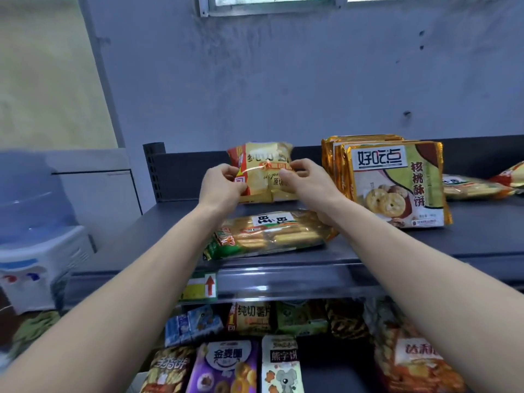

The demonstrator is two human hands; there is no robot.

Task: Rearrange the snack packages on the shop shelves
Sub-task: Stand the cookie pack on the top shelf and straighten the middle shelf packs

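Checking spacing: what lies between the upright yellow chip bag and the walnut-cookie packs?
Head view: only the right hand, pinching the chip bag; cookie packs beyond.

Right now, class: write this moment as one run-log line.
left hand: holds chip bag | right hand: holds same bag | bag: upright on top shelf | biscuit pack: flat in front

The yellow chip bag (262, 168) is glossy crinkled plastic film; the dark grey top shelf (467, 236) looks like matt smooth metal.

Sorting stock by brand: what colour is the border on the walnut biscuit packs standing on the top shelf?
Shiny gold border on the walnut biscuit packs, seen in the head view.
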